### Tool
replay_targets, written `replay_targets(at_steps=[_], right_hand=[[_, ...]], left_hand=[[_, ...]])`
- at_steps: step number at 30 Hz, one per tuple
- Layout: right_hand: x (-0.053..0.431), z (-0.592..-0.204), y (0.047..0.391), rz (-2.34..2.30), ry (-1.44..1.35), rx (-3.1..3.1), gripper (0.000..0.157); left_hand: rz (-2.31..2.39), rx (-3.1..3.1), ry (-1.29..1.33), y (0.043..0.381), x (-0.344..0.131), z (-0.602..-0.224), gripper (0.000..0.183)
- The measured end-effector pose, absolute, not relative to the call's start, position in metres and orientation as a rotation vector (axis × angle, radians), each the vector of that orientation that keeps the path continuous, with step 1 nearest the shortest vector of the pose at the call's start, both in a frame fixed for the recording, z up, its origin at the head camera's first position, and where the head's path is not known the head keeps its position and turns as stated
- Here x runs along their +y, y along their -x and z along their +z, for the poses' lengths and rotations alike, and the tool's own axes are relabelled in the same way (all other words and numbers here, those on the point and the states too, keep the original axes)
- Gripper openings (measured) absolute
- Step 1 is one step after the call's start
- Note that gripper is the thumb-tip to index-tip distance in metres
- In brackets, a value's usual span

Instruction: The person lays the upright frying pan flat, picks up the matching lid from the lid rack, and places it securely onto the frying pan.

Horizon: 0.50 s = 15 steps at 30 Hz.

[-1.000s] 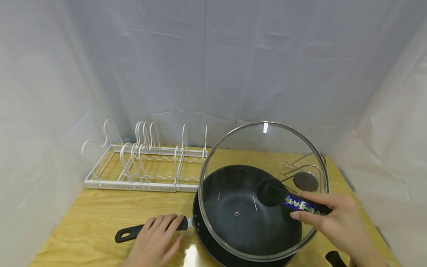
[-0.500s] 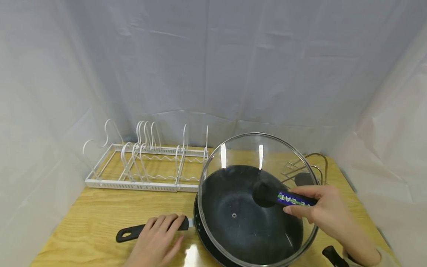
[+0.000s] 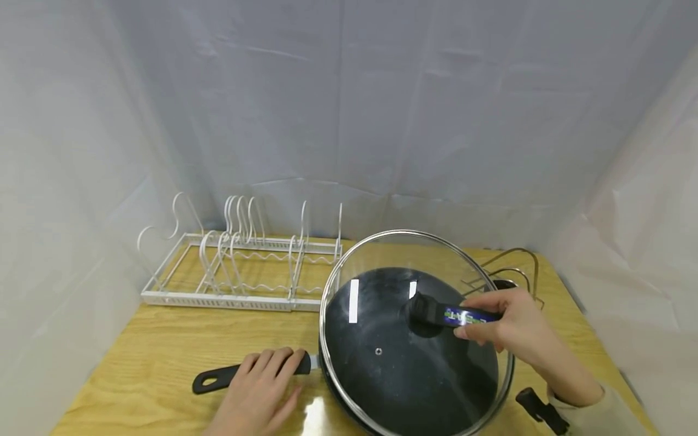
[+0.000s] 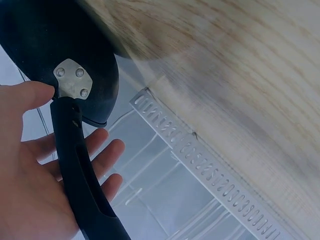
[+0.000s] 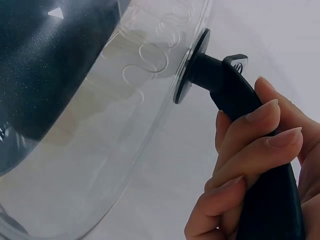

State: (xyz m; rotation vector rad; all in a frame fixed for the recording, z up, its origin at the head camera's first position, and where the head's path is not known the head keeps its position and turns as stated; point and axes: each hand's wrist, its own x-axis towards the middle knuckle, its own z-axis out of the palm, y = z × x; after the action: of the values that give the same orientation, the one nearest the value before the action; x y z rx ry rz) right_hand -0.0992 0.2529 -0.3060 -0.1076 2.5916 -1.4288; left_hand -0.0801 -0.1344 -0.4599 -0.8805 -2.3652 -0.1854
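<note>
In the head view a deep black frying pan point(image 3: 329, 387) stands at the front of the table, its black handle point(image 3: 215, 380) pointing left. My left hand point(image 3: 256, 387) holds this handle near the pan; the left wrist view shows the thumb and fingers on opposite sides of it, fairly loosely. My right hand point(image 3: 504, 321) grips the black side-standing handle point(image 5: 240, 95) of a round glass lid point(image 3: 403, 248), pinching a blue label. The lid hangs over the pan, tilted, its far rim raised beyond the pan's rim. Whether its near rim touches the pan, I cannot tell.
A white wire dish rack point(image 3: 218, 300) stands at the back left of the wooden table point(image 3: 142, 363). Behind the lid at right is a bent metal wire stand point(image 3: 533, 266) with a dark round part. Pale sheeting point(image 3: 349, 109) hangs behind and at both sides.
My right hand has brought the lid down and slightly left toward the pan, tilting it flatter. The left hand stays on the pan handle.
</note>
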Motion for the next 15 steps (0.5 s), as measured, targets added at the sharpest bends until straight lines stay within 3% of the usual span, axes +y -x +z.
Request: replay_targets(at_steps=[15], right_hand=[[0.247,-0.315,0.113,-1.339,0.218,2.583,0.032]], left_hand=[[-0.157,-2.44,0.887,0.078,-0.135,-0.456,0.062]])
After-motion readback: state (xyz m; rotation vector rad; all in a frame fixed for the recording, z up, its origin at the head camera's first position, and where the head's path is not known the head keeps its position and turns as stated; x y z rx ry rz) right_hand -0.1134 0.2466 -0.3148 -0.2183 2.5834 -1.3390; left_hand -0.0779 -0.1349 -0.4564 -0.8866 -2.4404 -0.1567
